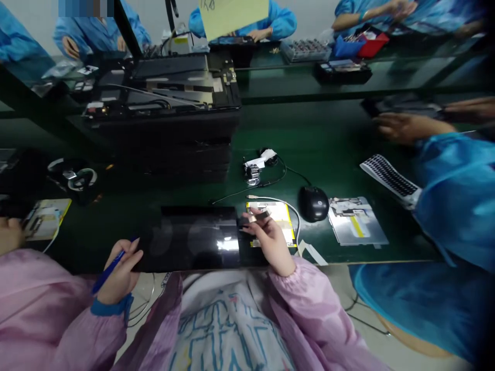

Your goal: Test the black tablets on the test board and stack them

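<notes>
My left hand (120, 275) is closed around a blue pen (110, 271) that slants down toward the wrist. It is beside the left end of a glossy black screen panel (197, 239), which lies flat at the table's front edge. At the panel's right end, my right hand (275, 241) pinches a small dark flat strip (264, 215); whether the strip joins the panel I cannot tell. Partly hidden beneath that hand is a board with yellow edges (286, 219), with a white cable (297, 214) curving around its right side.
A black mouse (314, 203) and a silver metal plate (358, 226) lie to the right, near a sheet of black stickers (390, 178). Stacked dark panels (166, 129) stand behind. Co-workers in blue sleeves (460, 180) work at right and across; another person's hand (11, 234) is at far left.
</notes>
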`<state>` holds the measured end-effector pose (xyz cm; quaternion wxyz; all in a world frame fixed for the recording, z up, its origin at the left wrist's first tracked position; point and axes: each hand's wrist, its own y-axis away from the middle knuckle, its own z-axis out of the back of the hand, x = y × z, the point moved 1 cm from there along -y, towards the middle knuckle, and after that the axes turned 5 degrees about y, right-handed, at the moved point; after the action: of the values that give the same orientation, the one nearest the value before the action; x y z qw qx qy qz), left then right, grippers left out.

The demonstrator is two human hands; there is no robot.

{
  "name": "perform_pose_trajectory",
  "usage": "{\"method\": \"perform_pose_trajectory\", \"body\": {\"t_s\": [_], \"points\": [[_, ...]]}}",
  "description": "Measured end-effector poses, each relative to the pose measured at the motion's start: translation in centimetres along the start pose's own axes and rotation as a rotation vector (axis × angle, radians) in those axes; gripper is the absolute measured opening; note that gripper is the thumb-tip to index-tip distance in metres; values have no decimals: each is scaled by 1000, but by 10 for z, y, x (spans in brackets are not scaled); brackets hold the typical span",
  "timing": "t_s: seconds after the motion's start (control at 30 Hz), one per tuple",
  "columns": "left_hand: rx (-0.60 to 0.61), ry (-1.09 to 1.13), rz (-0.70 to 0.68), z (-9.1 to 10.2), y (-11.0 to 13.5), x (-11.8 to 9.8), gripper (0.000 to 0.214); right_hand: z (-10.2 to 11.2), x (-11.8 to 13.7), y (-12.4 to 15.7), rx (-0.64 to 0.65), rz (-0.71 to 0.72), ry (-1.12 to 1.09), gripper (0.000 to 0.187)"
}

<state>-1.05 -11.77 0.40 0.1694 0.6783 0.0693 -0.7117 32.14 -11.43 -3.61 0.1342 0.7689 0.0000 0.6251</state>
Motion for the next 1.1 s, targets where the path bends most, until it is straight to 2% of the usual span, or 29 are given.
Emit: {"method": "perform_pose_trajectory", "body": {"t_s": [0.1, 0.17, 0.23, 0.3, 0.33, 0.37, 0.4, 0.5, 0.53, 0.6, 0.67, 0.73, 0.83, 0.9, 0.97, 1.1], "points": [[85, -216, -67, 7, 5, 4, 35, 14, 6, -4, -23, 45, 154, 44], [149, -460, -136, 12, 7, -3, 31, 24, 12, -6, -31, 51, 299, 40], [113, -719, -263, 10, 9, -20, 30, 33, 16, -9, -31, 40, 383, 37], [15, -899, -433, -5, 12, -41, 32, 41, 18, -11, -23, 25, 356, 34], [5, -906, -491, -20, 14, -50, 31, 43, 19, -12, -18, 19, 313, 33], [84, -857, -525, -40, 16, -58, 26, 45, 19, -13, -14, 13, 265, 33], [231, -782, -546, -64, 17, -63, 20, 45, 20, -14, -9, 5, 221, 32], [774, -668, -470, -149, 17, -61, 11, 41, 21, -14, 44, -12, 156, 31], [893, -666, -436, -176, 15, -57, 8, 40, 20, -14, 72, -11, 160, 30], [1016, -679, -367, -219, 9, -46, 11, 39, 19, -15, 108, 28, 225, 27], [1086, -660, -306, -244, 0, -34, 16, 42, 17, -16, 75, 148, 378, 25], [1079, -655, -299, -254, -9, -27, 18, 48, 13, -18, 32, 310, 574, 27], [1028, -778, -391, -253, -21, -22, 16, 57, 6, -17, 133, 494, 855, 42], [1039, -909, -449, -252, -25, -21, 15, 61, 1, -14, 218, 539, 1022, 45], [1078, -1003, -459, -252, -26, -19, 12, 63, -2, -12, 240, 547, 1145, 44], [1172, -1037, -414, -257, -28, -19, 11, 65, -4, -10, 249, 542, 1206, 43]]}}
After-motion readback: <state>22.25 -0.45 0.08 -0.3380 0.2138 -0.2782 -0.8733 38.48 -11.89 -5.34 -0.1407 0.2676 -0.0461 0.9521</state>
